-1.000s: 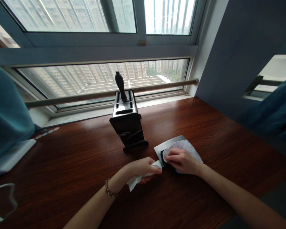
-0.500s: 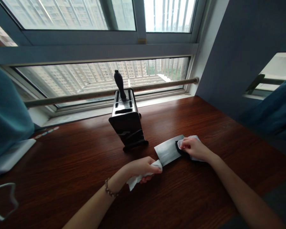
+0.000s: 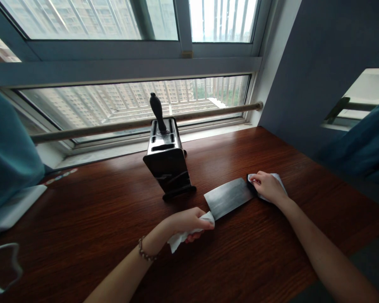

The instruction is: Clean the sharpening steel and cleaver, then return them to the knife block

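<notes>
A cleaver with a wide metal blade (image 3: 229, 198) lies across the tabletop, its far end pointing right. My left hand (image 3: 192, 223) is closed around the handle end, with a white tissue (image 3: 178, 240) wrapped there; the handle itself is hidden. My right hand (image 3: 268, 187) pinches a black-and-white cloth (image 3: 278, 180) at the blade's right end, covering the tip. Behind the blade stands a black and silver knife block (image 3: 169, 168). One black-handled tool (image 3: 157, 111) is upright in its slots.
The brown wooden table (image 3: 113, 202) runs up to a window with a rail (image 3: 208, 112). At the left are a blue curtain (image 3: 12, 139), a white flat object (image 3: 17, 208) and a white cable (image 3: 17, 263). A wall (image 3: 316, 75) rises on the right.
My right hand and its cloth have slid right along the blade, toward its far end, uncovering more metal. My left hand and the cleaver have stayed in place.
</notes>
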Motion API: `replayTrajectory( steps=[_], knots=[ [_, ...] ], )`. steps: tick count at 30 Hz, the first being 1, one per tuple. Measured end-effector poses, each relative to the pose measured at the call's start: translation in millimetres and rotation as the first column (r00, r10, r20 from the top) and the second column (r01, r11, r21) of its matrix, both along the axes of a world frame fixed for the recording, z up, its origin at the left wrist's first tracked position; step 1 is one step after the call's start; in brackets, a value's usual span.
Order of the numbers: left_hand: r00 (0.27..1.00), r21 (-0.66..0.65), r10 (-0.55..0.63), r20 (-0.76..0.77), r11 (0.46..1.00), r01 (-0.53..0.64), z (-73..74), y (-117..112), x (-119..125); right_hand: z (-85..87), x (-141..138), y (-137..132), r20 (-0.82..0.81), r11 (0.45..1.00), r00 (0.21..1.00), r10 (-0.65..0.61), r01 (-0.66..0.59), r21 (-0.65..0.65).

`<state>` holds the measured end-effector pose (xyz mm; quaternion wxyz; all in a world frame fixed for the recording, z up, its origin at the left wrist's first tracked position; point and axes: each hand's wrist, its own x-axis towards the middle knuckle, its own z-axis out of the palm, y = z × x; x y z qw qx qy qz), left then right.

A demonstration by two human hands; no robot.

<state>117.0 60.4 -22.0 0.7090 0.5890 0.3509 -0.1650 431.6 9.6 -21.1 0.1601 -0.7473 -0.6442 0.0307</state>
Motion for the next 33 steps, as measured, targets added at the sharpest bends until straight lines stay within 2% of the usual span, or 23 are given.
replayTrajectory(
  steps=[4,6,13,22,33],
  knots=[
    [1.000,-0.008,0.008,-0.001,1.000,-0.008,2.4,-0.9,0.0,-2.3,-8.6,0.8,-0.100,0.983,0.978,0.181,-0.181,0.003],
    [1.000,-0.015,0.010,0.000,1.000,-0.010,4.6,-1.5,0.5,-5.5,-10.6,1.4,-0.086,0.975,0.973,0.212,-0.216,-0.040],
    [1.000,-0.005,0.009,0.013,1.000,-0.009,3.3,-1.2,0.5,-7.4,-9.7,0.1,-0.009,0.992,0.996,0.084,-0.085,-0.094],
    [1.000,0.001,0.013,-0.002,1.000,-0.013,6.2,-1.9,0.3,-5.9,-10.9,-0.1,0.031,0.995,0.999,0.016,-0.013,-0.098],
    [1.000,0.015,-0.001,-0.008,1.000,0.001,13.2,-2.3,0.9,-3.1,-7.2,-1.4,-0.026,0.988,0.993,0.113,-0.115,-0.101]
  ],
)
